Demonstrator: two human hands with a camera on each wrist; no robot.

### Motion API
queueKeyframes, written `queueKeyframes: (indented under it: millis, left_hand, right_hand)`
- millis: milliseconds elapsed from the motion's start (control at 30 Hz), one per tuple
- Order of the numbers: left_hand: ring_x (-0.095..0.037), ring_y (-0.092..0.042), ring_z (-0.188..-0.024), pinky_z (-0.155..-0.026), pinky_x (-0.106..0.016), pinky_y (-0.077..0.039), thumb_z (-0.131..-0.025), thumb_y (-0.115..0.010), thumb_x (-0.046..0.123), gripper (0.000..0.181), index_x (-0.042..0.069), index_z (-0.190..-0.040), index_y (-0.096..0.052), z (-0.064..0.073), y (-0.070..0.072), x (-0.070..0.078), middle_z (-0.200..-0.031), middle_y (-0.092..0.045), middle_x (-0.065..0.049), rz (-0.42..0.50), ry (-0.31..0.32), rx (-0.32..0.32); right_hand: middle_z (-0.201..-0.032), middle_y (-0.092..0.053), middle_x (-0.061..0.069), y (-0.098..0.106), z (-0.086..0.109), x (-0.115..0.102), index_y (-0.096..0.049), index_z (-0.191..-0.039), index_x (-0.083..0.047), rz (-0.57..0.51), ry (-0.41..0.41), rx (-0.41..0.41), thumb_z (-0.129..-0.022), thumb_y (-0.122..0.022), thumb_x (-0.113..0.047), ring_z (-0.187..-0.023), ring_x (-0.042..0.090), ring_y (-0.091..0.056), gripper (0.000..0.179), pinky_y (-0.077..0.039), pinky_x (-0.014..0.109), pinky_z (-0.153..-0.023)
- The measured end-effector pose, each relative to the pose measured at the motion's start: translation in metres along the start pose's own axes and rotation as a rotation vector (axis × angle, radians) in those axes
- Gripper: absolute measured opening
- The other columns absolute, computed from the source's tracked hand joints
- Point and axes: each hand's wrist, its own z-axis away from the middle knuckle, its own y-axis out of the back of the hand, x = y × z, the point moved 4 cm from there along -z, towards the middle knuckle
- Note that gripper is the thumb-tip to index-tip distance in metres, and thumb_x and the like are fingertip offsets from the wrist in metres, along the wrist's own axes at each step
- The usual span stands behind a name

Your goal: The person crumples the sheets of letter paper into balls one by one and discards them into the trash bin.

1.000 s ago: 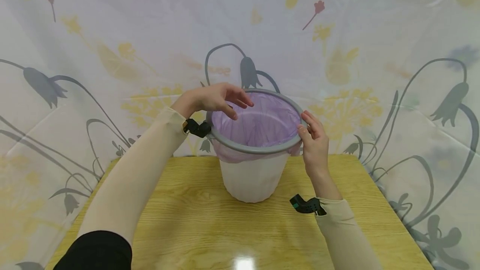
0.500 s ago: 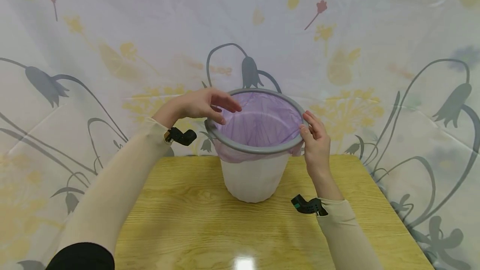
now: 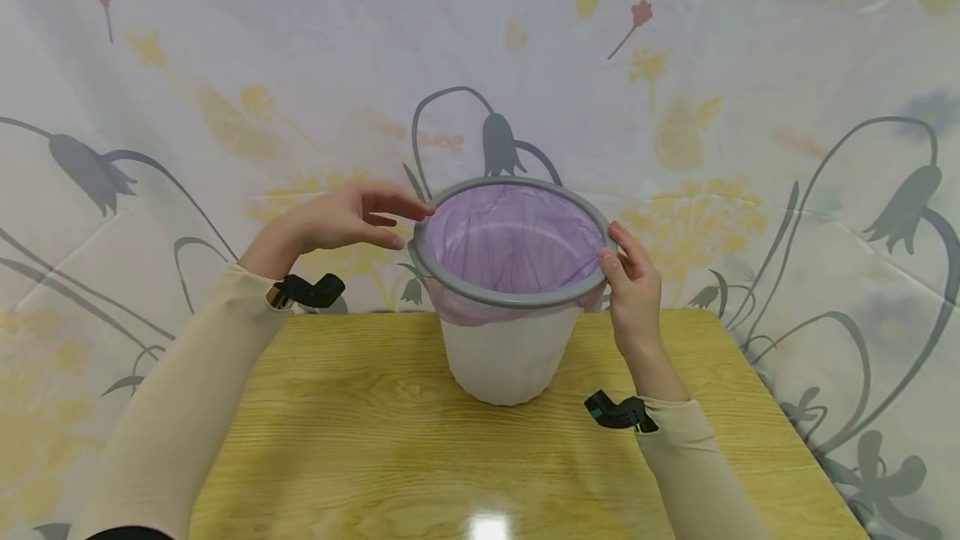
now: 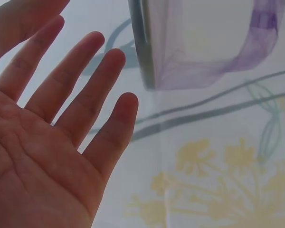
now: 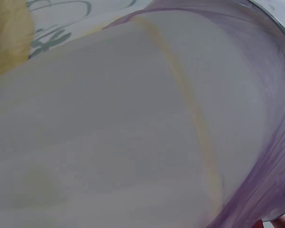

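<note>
A white trash can (image 3: 506, 361) stands upright on the table. A thin purple trash bag (image 3: 517, 244) lines it and folds out under the grey rim ring (image 3: 517, 300). My left hand (image 3: 337, 222) is just left of the ring, fingers spread and holding nothing, with fingertips close to the edge. In the left wrist view its palm (image 4: 42, 137) faces the camera, apart from the ring. On the other side, my right hand (image 3: 633, 294) grips the ring between thumb and fingers. The right wrist view is filled by the can's wall (image 5: 109, 118); only fingertips show at its corner.
The can rests towards the back of a wood-grain table (image 3: 420, 457). Close behind the table hangs a pale cloth backdrop (image 3: 300, 40) printed with flowers, which also runs along both sides.
My left hand has moved left from above the can's mouth to outside the ring. My right hand has stayed at the ring, and the can stands where it was.
</note>
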Motion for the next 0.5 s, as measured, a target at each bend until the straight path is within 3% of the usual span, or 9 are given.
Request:
queueKeyframes:
  millis: [200, 300, 500]
  left_hand:
    - [-0.023, -0.05, -0.131, -0.112, -0.049, -0.035, -0.091, -0.072, 0.005, 0.049, 0.003, -0.138, -0.057, 0.025, 0.003, -0.012, -0.141, -0.056, -0.01, 0.001, 0.013, 0.062]
    - [-0.023, -0.053, -0.128, -0.108, -0.044, -0.042, -0.093, -0.07, 0.007, 0.045, 0.005, -0.137, -0.059, 0.035, -0.001, -0.02, -0.137, -0.06, -0.007, -0.015, 0.035, 0.084]
    - [-0.028, -0.057, -0.124, -0.098, -0.03, -0.049, -0.098, -0.064, 0.011, 0.037, 0.007, -0.135, -0.06, 0.051, -0.014, -0.042, -0.131, -0.063, -0.009, -0.034, 0.091, 0.093]
  right_hand:
    - [-0.13, -0.058, 0.011, 0.002, 0.002, 0.0, -0.049, -0.146, -0.002, 0.005, -0.045, 0.036, -0.101, -0.059, -0.012, -0.107, 0.017, -0.058, 0.047, -0.049, 0.019, -0.088]
    - [-0.117, -0.063, 0.013, 0.003, 0.003, -0.002, -0.051, -0.145, -0.004, -0.014, -0.05, 0.048, -0.1, -0.061, -0.014, -0.102, 0.019, -0.061, 0.047, -0.05, 0.019, -0.084]
    - [-0.109, -0.067, 0.01, 0.005, 0.003, -0.004, -0.052, -0.143, -0.001, -0.049, -0.032, 0.055, -0.1, -0.061, -0.013, -0.1, 0.017, -0.063, 0.045, -0.051, 0.022, -0.088]
